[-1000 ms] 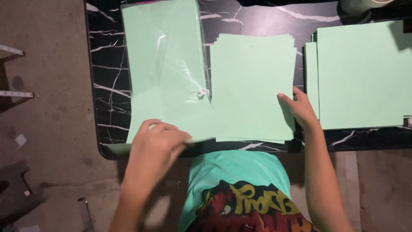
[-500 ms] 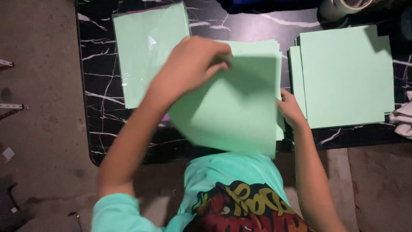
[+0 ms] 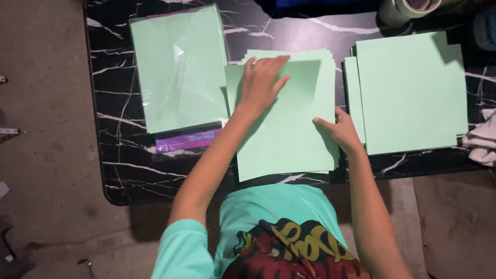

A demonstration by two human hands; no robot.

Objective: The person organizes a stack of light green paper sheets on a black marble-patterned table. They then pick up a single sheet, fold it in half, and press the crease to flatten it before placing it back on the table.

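a: what did we have at this frame?

b: we saw the left hand (image 3: 262,82) lying flat, palm down, fingers spread, on the top sheet (image 3: 281,124) of the middle stack (image 3: 325,77) of pale green paper. nothing pinched there, just pressing.

a: and half a second before?

b: then the left hand was carrying that sheet in over the stack, tilted and lifted. now the sheet lay down on the stack, a bit skewed, its lower edge hanging past the sheets under it toward the table (image 3: 119,155) edge.

a: right hand?

b: the right hand (image 3: 338,129) sat at the stack's right edge, thumb on top of the sheets, fingers curled at the side. we read it as a light clasp of the edge; how many sheets it had, we could not tell. it had barely shifted from the earlier frames.

a: one second back?

b: left hand was down at the near table edge with the sheet, well off the stack.

a: rest of the table?

b: black marble-look top. left of the middle stack, a clear plastic pack (image 3: 178,67) of the same green paper with a purple strip (image 3: 188,140) at its near end. right, well apart, another green stack (image 3: 413,93). tape roll (image 3: 405,9) at the far edge, white cloth (image 3: 483,142) at the right edge.
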